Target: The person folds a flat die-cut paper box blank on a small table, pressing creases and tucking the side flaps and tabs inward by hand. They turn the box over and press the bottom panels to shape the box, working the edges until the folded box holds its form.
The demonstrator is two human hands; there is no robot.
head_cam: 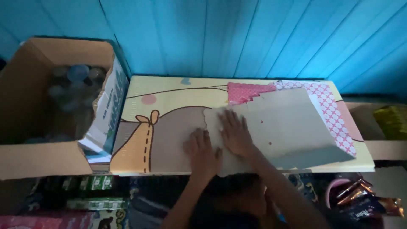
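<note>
I am pressing a flat sheet of grey-brown cardboard (280,127) (scalloped along its near-left edge, a few small holes in it) that is lying under and to the right of my hands. My right hand (234,133) is lying spread flat on it; my left hand (202,152), fingers loosely open, is resting at its left edge on the patterned mat (169,97).

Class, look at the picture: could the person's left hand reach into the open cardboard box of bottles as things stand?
Probably yes. The left hand lies flat on the table, and nothing stands between it and the open cardboard box alongside.
</note>
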